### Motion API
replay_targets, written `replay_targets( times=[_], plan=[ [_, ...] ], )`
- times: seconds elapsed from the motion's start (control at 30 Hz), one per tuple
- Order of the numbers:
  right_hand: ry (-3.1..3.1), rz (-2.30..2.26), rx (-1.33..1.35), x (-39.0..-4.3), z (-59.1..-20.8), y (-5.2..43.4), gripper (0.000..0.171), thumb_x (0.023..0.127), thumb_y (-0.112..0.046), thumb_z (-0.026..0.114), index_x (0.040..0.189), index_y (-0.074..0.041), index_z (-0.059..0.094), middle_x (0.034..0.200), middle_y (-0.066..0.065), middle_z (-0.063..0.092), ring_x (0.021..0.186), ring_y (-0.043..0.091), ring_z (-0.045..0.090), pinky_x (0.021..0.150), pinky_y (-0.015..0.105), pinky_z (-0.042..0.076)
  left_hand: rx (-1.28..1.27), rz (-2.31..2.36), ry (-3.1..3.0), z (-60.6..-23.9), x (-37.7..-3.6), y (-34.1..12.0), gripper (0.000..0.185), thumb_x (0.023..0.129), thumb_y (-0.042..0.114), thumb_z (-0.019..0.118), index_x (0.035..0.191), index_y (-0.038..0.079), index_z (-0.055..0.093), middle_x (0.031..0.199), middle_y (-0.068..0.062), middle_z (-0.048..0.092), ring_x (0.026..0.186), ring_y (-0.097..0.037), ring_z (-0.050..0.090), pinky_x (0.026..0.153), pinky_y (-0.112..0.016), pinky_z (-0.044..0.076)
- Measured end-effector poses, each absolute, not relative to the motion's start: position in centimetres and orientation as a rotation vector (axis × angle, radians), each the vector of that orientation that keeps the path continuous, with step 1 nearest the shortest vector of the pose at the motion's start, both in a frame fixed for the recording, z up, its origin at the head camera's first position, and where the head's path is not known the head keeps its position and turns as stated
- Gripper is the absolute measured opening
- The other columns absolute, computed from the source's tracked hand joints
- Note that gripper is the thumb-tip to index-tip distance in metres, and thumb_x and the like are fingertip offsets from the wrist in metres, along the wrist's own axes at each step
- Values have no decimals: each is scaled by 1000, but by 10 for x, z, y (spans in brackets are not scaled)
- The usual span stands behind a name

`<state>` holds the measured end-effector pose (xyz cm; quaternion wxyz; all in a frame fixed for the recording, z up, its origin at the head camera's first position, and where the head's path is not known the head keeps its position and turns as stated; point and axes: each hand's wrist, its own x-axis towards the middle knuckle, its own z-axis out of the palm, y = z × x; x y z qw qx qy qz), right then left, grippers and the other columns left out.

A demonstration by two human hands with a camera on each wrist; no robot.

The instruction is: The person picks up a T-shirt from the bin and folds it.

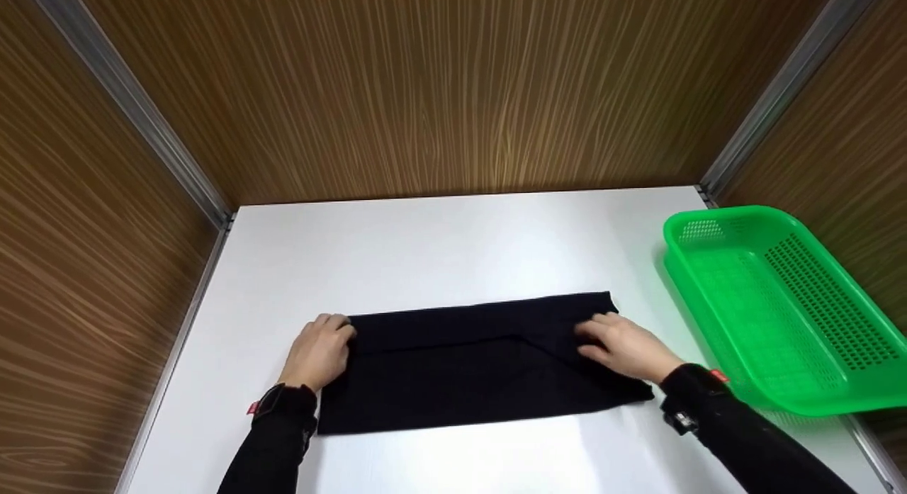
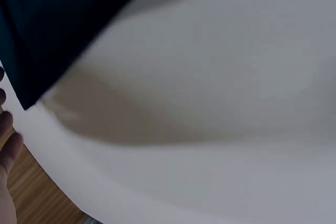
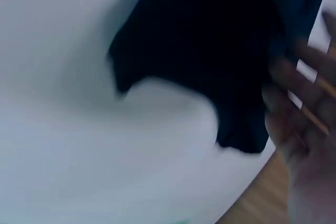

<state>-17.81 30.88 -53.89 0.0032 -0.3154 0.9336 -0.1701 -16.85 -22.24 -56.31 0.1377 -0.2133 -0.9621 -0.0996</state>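
Observation:
A long piece of folded dark navy cloth (image 1: 468,380) lies flat across the white table, a fold line running along its upper part. At its upper left corner is my left hand (image 1: 320,351), fingers bent loosely at the edge. The left wrist view shows those fingertips (image 2: 11,148) spread beside a corner of the cloth (image 2: 58,30). My right hand (image 1: 627,345) is over the cloth's right end, thumb and fingers apart. In the right wrist view its blurred fingers (image 3: 302,85) are loosely bent over the cloth (image 3: 205,35), whose end edge curves inward between two corners.
A green plastic basket (image 1: 677,267) with perforated sides stands on the right side of the table, near my right forearm. Wood-grain panels (image 1: 460,90) enclose the back and both sides. White tabletop (image 1: 439,253) shows behind the cloth.

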Motion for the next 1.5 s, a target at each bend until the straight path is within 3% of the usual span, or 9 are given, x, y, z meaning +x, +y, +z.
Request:
replay_targets(
  times=[0.1,0.23,0.53,0.73,0.87,0.97,1.1,1.3,1.5],
  plan=[
    [2972,-555,-789,-178,-547,284,55,93,-28,75,135,4,60,105,12,65,99,33,61,88,51,52,-670,-389,-2827,-564,-170,-213,18,89,-1,65,104,3,74,115,-13,68,112,-35,63,96,-50,52],
    [2932,-659,-500,-180,-554,261,66,89,-20,78,142,8,51,92,8,62,95,35,59,86,57,46,-638,-457,-2940,-566,-170,-205,23,93,2,64,114,3,72,124,-13,67,120,-34,62,102,-49,50],
    [2952,-833,-642,-175,-557,253,11,85,-17,80,87,-15,69,92,-2,53,91,23,48,82,43,40,-618,-480,-3021,-566,-169,-202,24,94,3,65,117,1,71,131,-16,64,124,-36,59,103,-51,49],
    [2836,-798,-1009,-161,-552,250,21,100,-28,67,81,-19,70,80,-12,59,79,10,54,72,32,48,-625,-445,-3013,-566,-169,-204,24,94,4,66,117,2,72,129,-15,64,121,-37,59,101,-52,50],
    [3030,-415,-1069,-154,-558,243,15,94,-26,73,95,-11,74,88,-2,61,81,19,58,72,40,52,-644,-419,-3017,-565,-167,-206,26,93,7,67,119,4,71,127,-15,63,119,-38,58,98,-54,50],
    [3104,-166,-971,-155,-560,234,38,95,-38,71,113,-4,73,103,13,65,95,33,64,89,56,52,-655,-405,-3056,-563,-166,-207,30,91,15,72,120,8,69,123,-13,60,114,-38,57,95,-54,49],
    [3000,-143,-696,-167,-559,216,67,99,-55,58,143,-4,58,141,32,53,130,54,50,109,76,27,-712,-411,-3147,-561,-166,-205,38,87,26,79,121,16,66,116,-6,55,103,-31,52,90,-51,48],
    [2796,-361,-502,-193,-560,190,85,96,-63,58,159,-10,36,163,35,17,148,61,12,113,78,11,-876,-495,-3163,-562,-165,-191,46,86,25,79,129,19,64,114,-4,53,103,-27,50,91,-51,48],
    [2715,-323,-893,-201,-569,164,85,94,-55,65,160,-14,33,166,28,15,150,58,9,116,75,10,-1004,-470,-3136,-564,-162,-170,50,86,26,79,133,23,64,119,-4,54,110,-28,51,98,-52,46]
  ],
)
